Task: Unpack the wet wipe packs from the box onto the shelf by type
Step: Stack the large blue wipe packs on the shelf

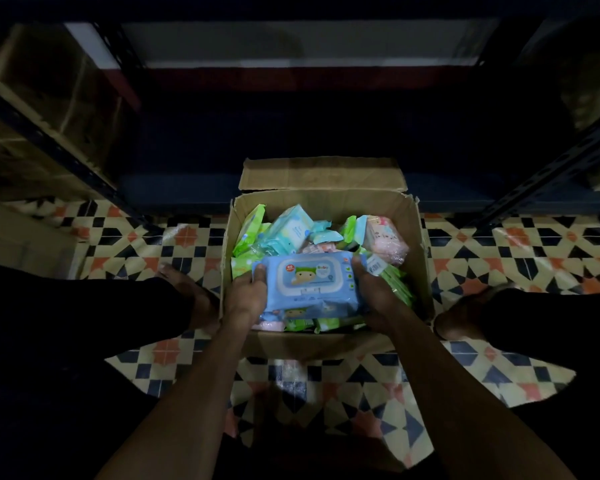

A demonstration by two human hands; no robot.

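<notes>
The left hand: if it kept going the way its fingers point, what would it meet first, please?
Probably the blue wipe pack the left hand already grips; beyond that, the right hand, though depth is unclear.

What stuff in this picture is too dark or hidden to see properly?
Head view, the only one:
- Shelf behind the box: too dark to tell whether any packs lie on it.
- Packs low in the box: covered by the blue pack and both hands, left and right.
- Small print on the blue pack: too small and blurred.
- Cartons on the left rack: dim, contents unseen.
</notes>
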